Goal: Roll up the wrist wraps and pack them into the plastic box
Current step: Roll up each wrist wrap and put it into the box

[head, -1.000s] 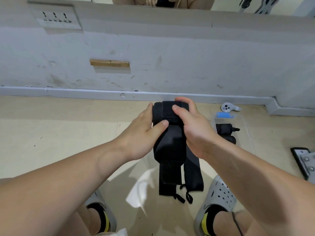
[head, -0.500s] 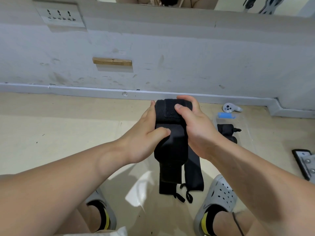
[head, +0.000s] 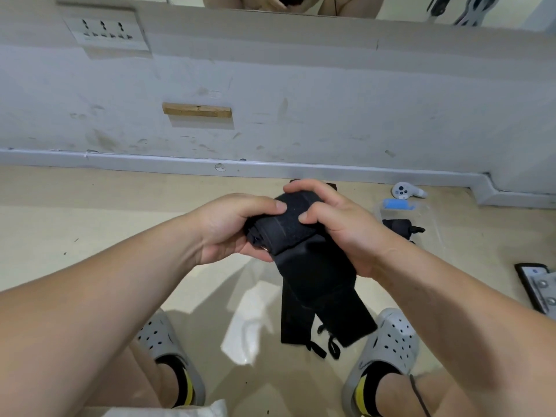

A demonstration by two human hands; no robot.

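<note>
I hold a black wrist wrap point(head: 288, 230) in the air between both hands. Its upper end is folded into a thick bundle and its tail hangs down toward the floor. My left hand point(head: 231, 227) grips the bundle's left side, thumb on top. My right hand point(head: 340, 224) grips the right side, fingers curled over the top edge. A second black wrist wrap point(head: 296, 323) lies flat on the floor under the hanging tail, with loops at its near end. The clear plastic box point(head: 427, 215) stands on the floor to the right, holding a rolled black wrap point(head: 397, 228).
A white handheld controller point(head: 404, 190) and a blue object point(head: 395, 203) lie beyond the box near the wall. A dark device point(head: 538, 287) sits at the right edge. My feet in grey clogs point(head: 388, 344) flank the wraps. A grey wall runs across the far side.
The wrap's top has been rolled over and tilted: it stood upright between the hands before and now lies slanted. Both hands have closed round the bundle, and the tail has swung right.
</note>
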